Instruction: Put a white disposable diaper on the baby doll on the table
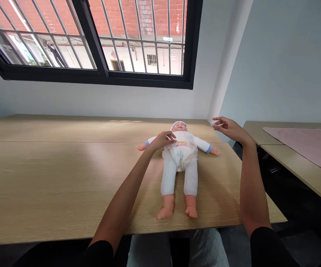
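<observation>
A baby doll [191,178] lies on its back on the wooden table, head toward the wall, arms spread and bare feet toward me. It wears white clothes with blue cuffs and a white cap. A diaper [180,155] is around its hips, over the white leggings. My left hand [164,140] is over the left side of the doll's waist, fingers loosely bent and apart; I cannot tell whether it touches the diaper. In the air beyond the doll's arm on the right, my right hand [228,128] is open and holds nothing.
The wooden table [66,178] ends at a front edge by my legs and a right edge past the doll. Across a gap stands another table with a pink cloth [307,142]. A barred window [138,40] is in the wall ahead.
</observation>
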`<state>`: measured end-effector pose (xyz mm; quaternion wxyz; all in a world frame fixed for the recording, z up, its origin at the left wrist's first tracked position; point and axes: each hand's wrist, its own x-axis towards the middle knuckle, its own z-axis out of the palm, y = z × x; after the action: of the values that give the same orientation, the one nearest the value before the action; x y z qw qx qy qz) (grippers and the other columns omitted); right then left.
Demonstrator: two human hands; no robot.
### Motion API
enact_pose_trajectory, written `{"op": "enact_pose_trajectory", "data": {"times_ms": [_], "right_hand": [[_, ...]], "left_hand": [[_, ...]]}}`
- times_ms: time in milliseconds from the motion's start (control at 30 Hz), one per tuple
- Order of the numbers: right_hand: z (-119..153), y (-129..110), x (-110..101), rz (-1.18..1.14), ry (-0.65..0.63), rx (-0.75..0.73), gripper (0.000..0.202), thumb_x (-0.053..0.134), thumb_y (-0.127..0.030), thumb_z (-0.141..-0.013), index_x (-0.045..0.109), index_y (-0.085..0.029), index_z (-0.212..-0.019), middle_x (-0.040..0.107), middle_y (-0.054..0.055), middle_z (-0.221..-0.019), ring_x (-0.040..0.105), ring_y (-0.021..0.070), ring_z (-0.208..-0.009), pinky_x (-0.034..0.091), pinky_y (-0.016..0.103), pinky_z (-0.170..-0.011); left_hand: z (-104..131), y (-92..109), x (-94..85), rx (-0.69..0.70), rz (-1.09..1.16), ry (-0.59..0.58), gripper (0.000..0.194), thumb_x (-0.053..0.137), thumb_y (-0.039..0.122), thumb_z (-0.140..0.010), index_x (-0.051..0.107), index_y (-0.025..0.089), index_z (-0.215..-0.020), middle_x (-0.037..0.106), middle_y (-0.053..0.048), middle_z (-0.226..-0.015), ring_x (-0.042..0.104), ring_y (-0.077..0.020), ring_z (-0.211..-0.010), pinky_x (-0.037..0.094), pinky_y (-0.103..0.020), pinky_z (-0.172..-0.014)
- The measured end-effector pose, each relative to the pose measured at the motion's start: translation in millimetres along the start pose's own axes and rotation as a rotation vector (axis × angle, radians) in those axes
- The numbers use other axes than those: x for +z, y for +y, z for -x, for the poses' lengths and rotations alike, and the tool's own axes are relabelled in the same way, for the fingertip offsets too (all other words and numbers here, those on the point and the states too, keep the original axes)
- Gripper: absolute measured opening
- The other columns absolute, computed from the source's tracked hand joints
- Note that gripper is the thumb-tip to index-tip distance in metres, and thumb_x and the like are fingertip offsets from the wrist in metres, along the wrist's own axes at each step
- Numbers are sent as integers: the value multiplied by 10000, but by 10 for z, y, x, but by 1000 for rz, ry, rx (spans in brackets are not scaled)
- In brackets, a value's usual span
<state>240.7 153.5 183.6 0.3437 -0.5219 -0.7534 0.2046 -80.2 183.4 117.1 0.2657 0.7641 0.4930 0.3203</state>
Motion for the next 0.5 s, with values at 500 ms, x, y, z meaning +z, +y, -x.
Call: {"op": "enact_pose_trajectory", "data": {"times_ms": [500], "right_hand": [[-483,983,509,196,-468,265,664,841,-320,-568,645,-151,-1180,668,127,-1168,648,258,-1026,515,302,-870]], "left_hand": [[82,-798,-618,-476,-415,-2,302,797,214,-446,654,190,-711,650,-18,-655,624,-221,-676,432,-259,-601]]}}
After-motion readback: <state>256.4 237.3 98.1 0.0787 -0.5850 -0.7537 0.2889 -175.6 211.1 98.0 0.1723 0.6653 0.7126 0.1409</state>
